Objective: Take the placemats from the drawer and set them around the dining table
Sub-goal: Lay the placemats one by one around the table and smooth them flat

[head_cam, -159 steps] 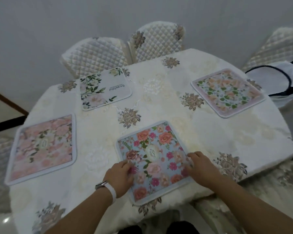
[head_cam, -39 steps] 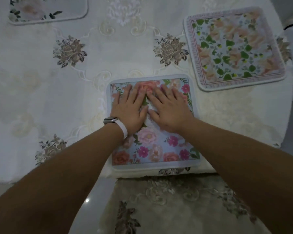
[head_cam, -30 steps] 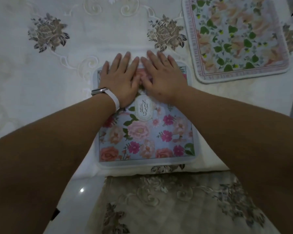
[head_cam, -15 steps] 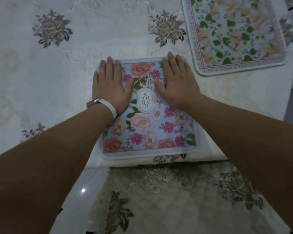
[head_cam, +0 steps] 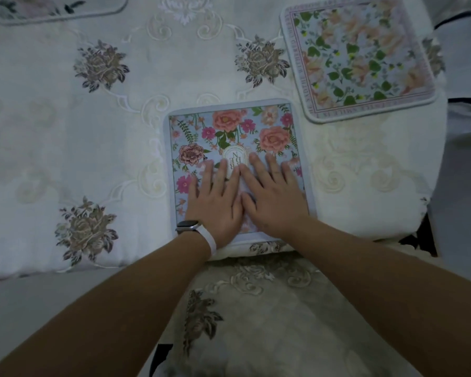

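A blue floral placemat (head_cam: pixel 230 129) lies flat at the near edge of the dining table (head_cam: pixel 65 148), which has a white embroidered cloth. My left hand (head_cam: pixel 215 202), with a watch on its wrist, presses flat on the mat's near half, fingers straight. My right hand (head_cam: pixel 275 194) lies flat beside it, the two hands touching side by side. A second placemat (head_cam: pixel 359 58) with peach flowers and green leaves lies at the far right. The corner of a third placemat (head_cam: pixel 60 6) shows at the top left.
A chair seat (head_cam: pixel 269 317) with an embroidered cover sits directly below the table's near edge, under my forearms. A pale floor strip (head_cam: pixel 52 295) shows at the lower left. The table's right edge drops off beyond the peach placemat.
Both hands slid from the mat's far corners back toward me and came together over its near half. The placemat stayed in place.
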